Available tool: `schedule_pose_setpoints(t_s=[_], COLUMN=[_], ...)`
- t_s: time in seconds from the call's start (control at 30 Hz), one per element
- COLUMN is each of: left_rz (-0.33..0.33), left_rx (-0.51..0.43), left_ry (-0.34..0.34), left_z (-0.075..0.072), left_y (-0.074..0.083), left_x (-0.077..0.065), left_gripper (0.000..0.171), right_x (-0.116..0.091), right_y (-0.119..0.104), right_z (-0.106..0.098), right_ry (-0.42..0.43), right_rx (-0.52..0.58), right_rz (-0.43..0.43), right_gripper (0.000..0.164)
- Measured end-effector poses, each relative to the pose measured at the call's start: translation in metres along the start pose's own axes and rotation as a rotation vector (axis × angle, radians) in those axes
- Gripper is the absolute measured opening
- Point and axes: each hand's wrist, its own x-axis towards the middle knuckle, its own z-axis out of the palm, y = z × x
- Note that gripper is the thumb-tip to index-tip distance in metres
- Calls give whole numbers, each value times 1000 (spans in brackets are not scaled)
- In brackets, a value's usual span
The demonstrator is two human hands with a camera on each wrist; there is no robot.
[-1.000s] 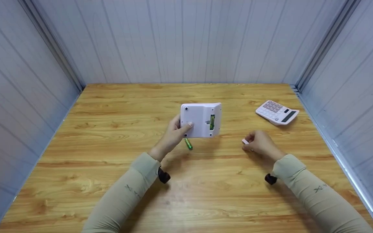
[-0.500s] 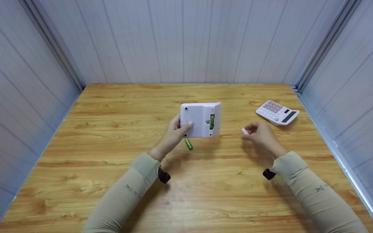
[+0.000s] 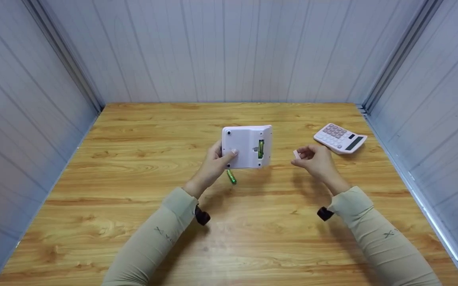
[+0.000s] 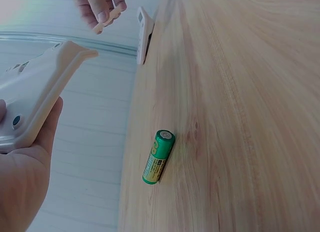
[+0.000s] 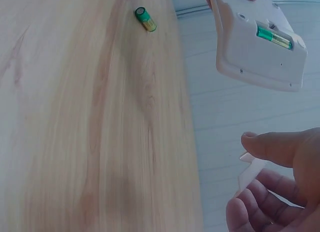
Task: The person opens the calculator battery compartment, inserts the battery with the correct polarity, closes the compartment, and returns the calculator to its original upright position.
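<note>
My left hand (image 3: pixel 212 167) grips a pale pink calculator (image 3: pixel 243 147) above the table, its back facing me and the thumb across it. In the uncovered battery slot sits a green and gold battery (image 5: pixel 274 37). To the right, my right hand (image 3: pixel 319 165) pinches a small pale battery cover (image 5: pixel 251 173) between thumb and fingers, apart from the calculator. A second green battery (image 4: pixel 159 157) lies on the table below the left hand.
Another pink calculator (image 3: pixel 340 138) lies face up on the wooden table (image 3: pixel 153 131) at the back right. Pale panel walls (image 3: pixel 205 51) stand behind the table and along both sides.
My right hand has lifted the battery cover from near the table and carried it slightly left, toward the calculator. The left hand and its calculator have hardly moved.
</note>
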Motion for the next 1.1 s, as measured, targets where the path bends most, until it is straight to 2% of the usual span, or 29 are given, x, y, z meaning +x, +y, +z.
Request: schedule_pose_setpoints(t_s=[0.2,0.47,0.7,1.1], left_rz=[-2,-2,-3,0], left_rx=[-10,-6,9,15], left_ry=[-11,-6,-2,21], left_z=[1,4,6,8], left_y=[-1,-1,-1,-2], left_x=[-1,0,1,3], left_gripper=[50,50,48,46], right_x=[0,-4,-7,-9], right_y=[-2,-11,-22,-44], right_z=[5,13,20,33], right_ry=[13,4,-7,-46], right_rx=[53,99,148,230], right_rz=[-3,46,10,4], right_gripper=[40,41,38,36])
